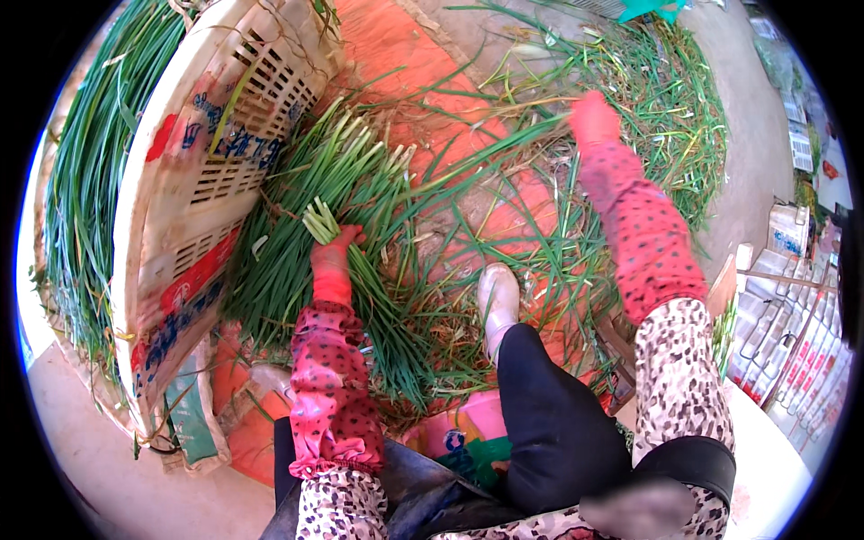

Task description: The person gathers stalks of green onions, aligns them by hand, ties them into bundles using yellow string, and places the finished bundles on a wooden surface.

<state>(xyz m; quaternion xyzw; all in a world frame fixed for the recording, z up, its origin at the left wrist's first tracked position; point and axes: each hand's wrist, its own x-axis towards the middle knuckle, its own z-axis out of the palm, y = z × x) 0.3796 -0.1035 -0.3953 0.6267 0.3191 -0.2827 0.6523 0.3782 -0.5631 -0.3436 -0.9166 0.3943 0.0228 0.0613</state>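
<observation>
My left hand (334, 255), in a red glove, is closed around a bunch of green chives (320, 221). The pale cut ends stick up past the fingers, and leaves trail down toward my legs. Under and beside it lies a heap of chives (279, 283) against a crate, pale ends pointing away from me. Out to the right, my red-gloved right hand (595, 121) is closed at the edge of a litter pile, on a few long loose chive leaves (531, 135) that stretch leftward. Its fingertips are hard to make out.
A white plastic crate (184, 193) stands tilted on the left, more long chives (103, 171) behind it. Leaf scraps (670, 117) cover the floor at far right. An orange sheet (382, 49) lies underneath. My boot (499, 301) is between my hands; a pink bag (481, 418) lies near my legs.
</observation>
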